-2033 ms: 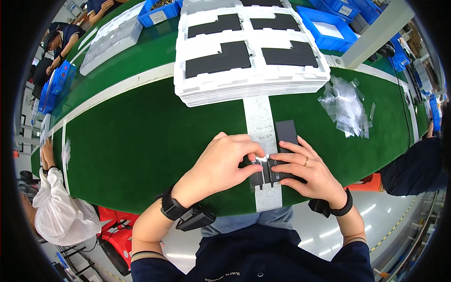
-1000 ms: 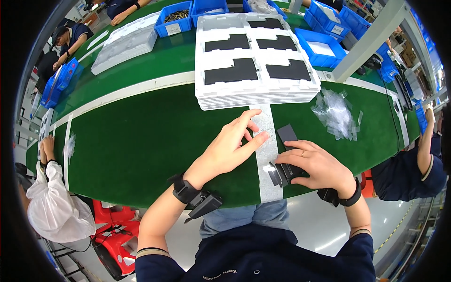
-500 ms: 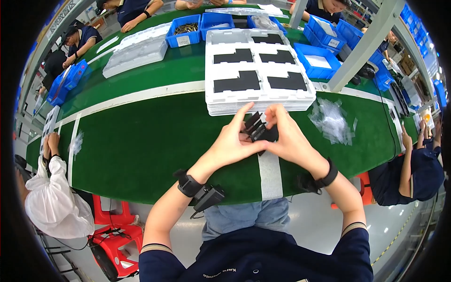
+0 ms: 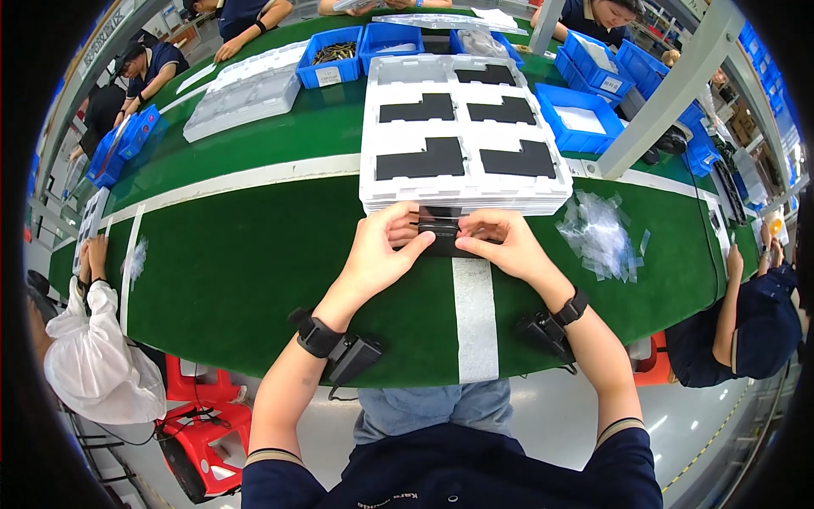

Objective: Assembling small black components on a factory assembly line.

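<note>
Between my hands is a thin black flat piece [image 4: 441, 243] with a glossy dark strip along its far part; its exact kind I cannot make out. My left hand [image 4: 381, 248] pinches its left end between thumb and fingers. At the other end my right hand [image 4: 507, 242] grips it the same way, fingertips curled in. Just beyond my hands stands a stack of white plastic trays [image 4: 466, 191]. In the top tray lie several flat black notched pieces [image 4: 421, 159], and its far-left pocket shows none.
A pile of clear plastic film bits [image 4: 600, 237] lies right of the trays. Blue bins [image 4: 577, 119] stand behind, near a grey metal post [image 4: 670, 89]. Farther left is a stack of clear trays [image 4: 242, 110]. Co-workers sit around the green table [image 4: 229, 254].
The black piece, earlier tilted upright with its parts splayed, is now turned flatter. My hands have drawn apart to its two ends, the left one shifting left.
</note>
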`<state>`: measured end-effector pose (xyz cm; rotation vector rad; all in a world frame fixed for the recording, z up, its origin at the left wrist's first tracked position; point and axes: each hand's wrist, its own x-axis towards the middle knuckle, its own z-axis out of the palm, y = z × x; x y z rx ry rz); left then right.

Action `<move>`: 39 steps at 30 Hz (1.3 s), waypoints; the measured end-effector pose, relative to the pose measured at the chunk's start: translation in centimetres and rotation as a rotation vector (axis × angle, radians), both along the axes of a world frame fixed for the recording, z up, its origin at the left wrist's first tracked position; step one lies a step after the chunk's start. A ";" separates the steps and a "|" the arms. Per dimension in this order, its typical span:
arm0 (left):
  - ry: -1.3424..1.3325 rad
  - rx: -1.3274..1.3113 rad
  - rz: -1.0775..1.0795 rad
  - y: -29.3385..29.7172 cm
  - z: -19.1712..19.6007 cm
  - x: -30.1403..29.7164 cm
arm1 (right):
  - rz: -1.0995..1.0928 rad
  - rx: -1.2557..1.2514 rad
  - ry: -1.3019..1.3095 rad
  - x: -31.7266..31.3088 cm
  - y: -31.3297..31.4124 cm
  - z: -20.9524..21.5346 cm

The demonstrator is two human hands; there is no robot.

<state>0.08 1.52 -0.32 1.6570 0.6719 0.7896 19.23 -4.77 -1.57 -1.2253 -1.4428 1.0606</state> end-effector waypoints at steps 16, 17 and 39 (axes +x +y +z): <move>0.051 -0.069 0.067 -0.6 0.6 0.3 | -0.140 0.087 -0.030 -0.4 -0.2 0.0; 0.068 -0.073 0.080 -0.6 0.6 0.4 | -0.145 0.089 -0.020 -0.4 -0.2 -0.1; 0.047 0.043 0.159 -1.8 0.2 0.9 | -0.252 0.326 -0.228 -1.3 -0.9 1.0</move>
